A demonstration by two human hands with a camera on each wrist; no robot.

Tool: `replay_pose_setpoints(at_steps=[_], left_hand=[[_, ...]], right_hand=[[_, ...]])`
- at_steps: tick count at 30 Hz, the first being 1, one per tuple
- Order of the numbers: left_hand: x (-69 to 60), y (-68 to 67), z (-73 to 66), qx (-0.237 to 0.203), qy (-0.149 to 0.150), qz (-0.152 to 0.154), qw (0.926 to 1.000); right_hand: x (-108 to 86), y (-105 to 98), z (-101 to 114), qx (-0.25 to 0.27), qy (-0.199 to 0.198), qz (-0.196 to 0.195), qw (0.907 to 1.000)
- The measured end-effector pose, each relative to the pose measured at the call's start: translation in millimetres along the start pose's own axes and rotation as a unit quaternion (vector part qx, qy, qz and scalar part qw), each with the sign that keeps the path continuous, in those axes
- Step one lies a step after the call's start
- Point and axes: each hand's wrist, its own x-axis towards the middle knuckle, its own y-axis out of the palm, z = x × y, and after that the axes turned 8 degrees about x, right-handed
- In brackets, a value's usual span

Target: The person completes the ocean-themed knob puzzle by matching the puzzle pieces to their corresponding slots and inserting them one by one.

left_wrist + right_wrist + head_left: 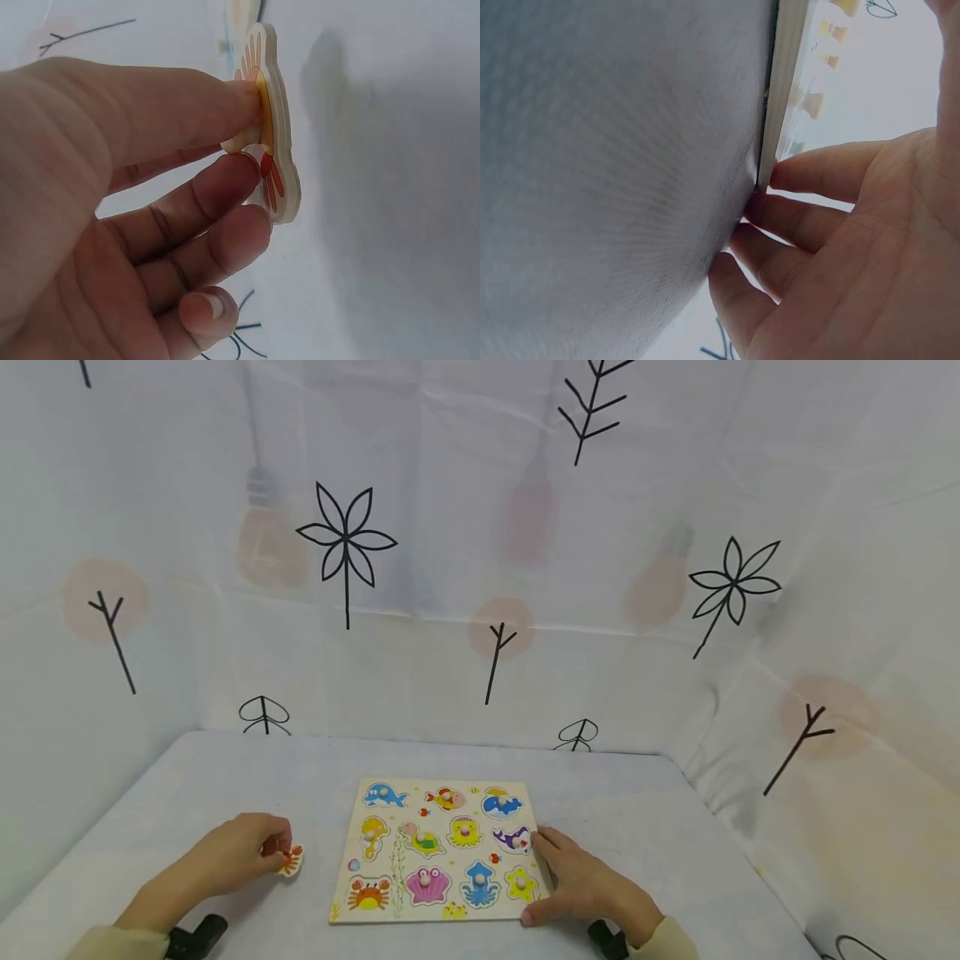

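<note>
My left hand (243, 853) pinches a crab puzzle piece (292, 861) left of the board, above the table. In the left wrist view, thumb and fingers meet at the knob on the crab's printed face, and the piece (279, 127) stands on edge. A wooden peg puzzle board (401, 787) with sea animals lies flat in the middle. At its lower left is a crab picture (369, 893) with no knob visible. My right hand (581, 881) touches the board's right edge, thumb by the near corner; the right wrist view shows its fingers fairly straight against the board's side (786, 67).
Several knobbed pieces sit in the board, among them a pink shell (428, 885), a blue squid (480, 885) and a yellow starfish (521, 883). A white cloth covers the table (622, 802). Patterned fabric (450, 527) hangs behind and at both sides.
</note>
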Motion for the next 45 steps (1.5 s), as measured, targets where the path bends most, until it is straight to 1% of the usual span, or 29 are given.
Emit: replay_pose_setpoints(at_steps=[1, 5, 8, 17, 23, 27, 34, 40, 45], left_hand=[[0.5, 0.8, -3.5, 0.002, 0.003, -0.002, 1.0000], [3.6, 4.0, -16.7, 0.001, 0.001, 0.003, 1.0000], [4.3, 6.1, -25.3, -0.004, 0.009, 0.005, 0.9999], [5.1, 10.8, -46.2, -0.005, 0.067, -0.001, 0.9977], [9.1, 17.0, -55.6, -0.002, 0.102, -0.010, 0.9947], [11.1, 21.8, -62.9, -0.001, 0.110, -0.006, 0.9940], [12.7, 29.9, -75.5, -0.010, 0.124, 0.010, 0.9921], [13.4, 34.2, -82.2, -0.017, 0.142, 0.021, 0.9896], [14.2, 36.8, -86.5, -0.015, 0.150, 0.019, 0.9884]], right_hand=[[0.2, 0.4, -0.1, 0.000, 0.000, 0.001, 1.0000], [0.2, 0.4, 0.1, 0.002, 0.003, 0.000, 1.0000], [-0.3, 0.1, 1.0, 0.008, 0.005, 0.001, 1.0000], [-2.9, -2.6, 5.9, 0.007, -0.002, -0.001, 1.0000], [-3.5, -2.4, 6.3, 0.006, -0.005, -0.002, 1.0000], [-3.9, -2.3, 6.1, 0.006, -0.006, -0.002, 1.0000], [-3.4, -1.9, 4.9, 0.005, -0.003, -0.001, 1.0000], [-3.0, -0.9, 4.2, 0.004, -0.004, 0.000, 1.0000], [-3.1, -1.5, 4.2, 0.002, -0.002, -0.002, 1.0000]])
